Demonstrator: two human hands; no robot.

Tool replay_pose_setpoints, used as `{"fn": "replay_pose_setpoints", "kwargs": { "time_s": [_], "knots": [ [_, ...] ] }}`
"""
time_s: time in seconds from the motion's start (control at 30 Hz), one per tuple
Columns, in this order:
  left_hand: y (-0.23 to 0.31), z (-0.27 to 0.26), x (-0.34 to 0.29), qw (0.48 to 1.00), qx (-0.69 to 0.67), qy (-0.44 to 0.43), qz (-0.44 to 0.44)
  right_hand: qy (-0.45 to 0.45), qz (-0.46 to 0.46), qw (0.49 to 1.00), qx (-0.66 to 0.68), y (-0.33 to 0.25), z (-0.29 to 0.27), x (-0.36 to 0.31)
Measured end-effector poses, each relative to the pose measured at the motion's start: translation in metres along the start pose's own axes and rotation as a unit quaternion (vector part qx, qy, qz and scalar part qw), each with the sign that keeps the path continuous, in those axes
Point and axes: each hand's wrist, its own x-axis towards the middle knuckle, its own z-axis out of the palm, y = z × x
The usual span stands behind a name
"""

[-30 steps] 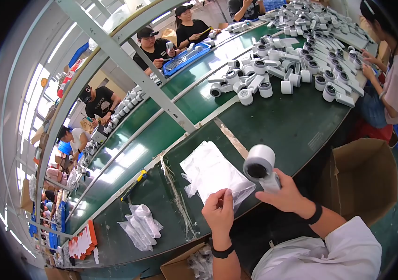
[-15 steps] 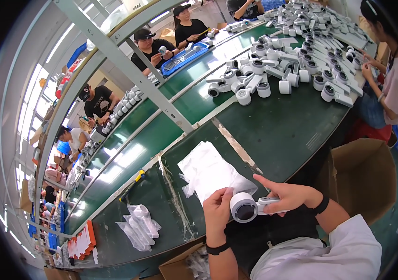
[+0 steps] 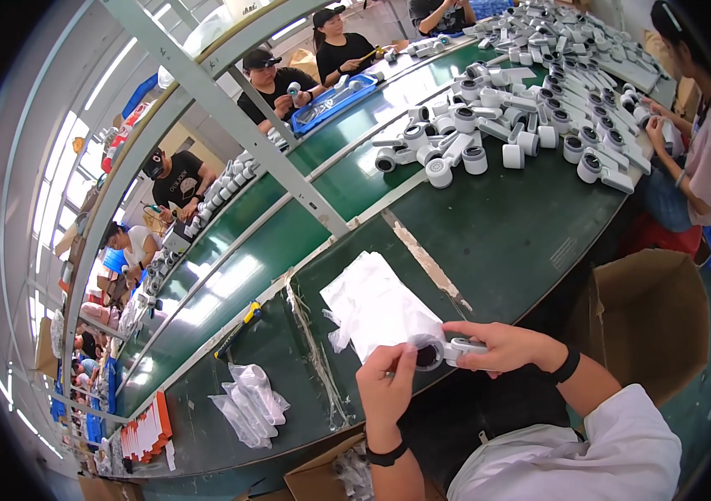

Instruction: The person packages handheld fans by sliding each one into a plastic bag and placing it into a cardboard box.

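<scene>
In my right hand [image 3: 506, 349] is a white handheld device [image 3: 464, 351], gripped by its handle, its round head pointing left. That head has a dark round face and looks veiled by the mouth of the top clear plastic bag [image 3: 380, 305] on a flat stack. My left hand [image 3: 387, 380] is closed at the head's left side, thumb and fingers pinching the bag's edge. To the left on the green table lie several wrapped devices [image 3: 251, 401] in clear bags.
A yellow-and-black utility knife [image 3: 239, 328] lies left of the bags. Many similar devices [image 3: 489, 125] are heaped at the far right. An open cardboard box [image 3: 647, 326] stands to my right. Metal frame posts [image 3: 239, 125] cross the left side; co-workers sit beyond the belt.
My right hand has brought the device's head up and left to the bag stack, and the bag's film now seems to cover it. My left hand has shifted slightly left.
</scene>
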Motion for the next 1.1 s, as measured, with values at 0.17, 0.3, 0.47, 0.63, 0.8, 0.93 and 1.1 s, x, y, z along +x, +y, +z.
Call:
{"fn": "replay_pose_setpoints", "kwargs": {
  "time_s": [0.17, 0.3, 0.47, 0.63, 0.8, 0.93, 1.1],
  "knots": [
    [0.013, 0.013, -0.006, 0.954, 0.216, 0.000, 0.209, 0.073, 0.012, 0.997, 0.007, -0.009, 0.013, 0.000],
    [0.009, 0.025, -0.018, 0.946, 0.216, -0.056, 0.234, 0.151, -0.054, 0.983, 0.093, 0.010, 0.026, 0.011],
    [0.001, 0.033, -0.030, 0.958, 0.114, -0.167, 0.206, 0.234, -0.195, 0.950, 0.067, 0.045, 0.035, 0.036],
    [0.004, 0.026, -0.037, 0.919, 0.035, -0.370, 0.130, 0.160, -0.133, 0.946, 0.247, 0.026, 0.036, 0.026],
    [-0.027, 0.024, -0.036, 0.989, -0.142, 0.014, 0.034, 0.214, -0.210, 0.922, 0.244, 0.034, 0.058, 0.032],
    [-0.046, 0.037, -0.058, 0.956, -0.259, -0.075, -0.116, 0.293, -0.235, 0.924, 0.074, 0.011, 0.080, 0.033],
    [-0.055, 0.033, -0.064, 0.943, -0.295, -0.060, -0.144, 0.429, -0.294, 0.833, -0.189, -0.006, 0.082, 0.037]
  ]
}}
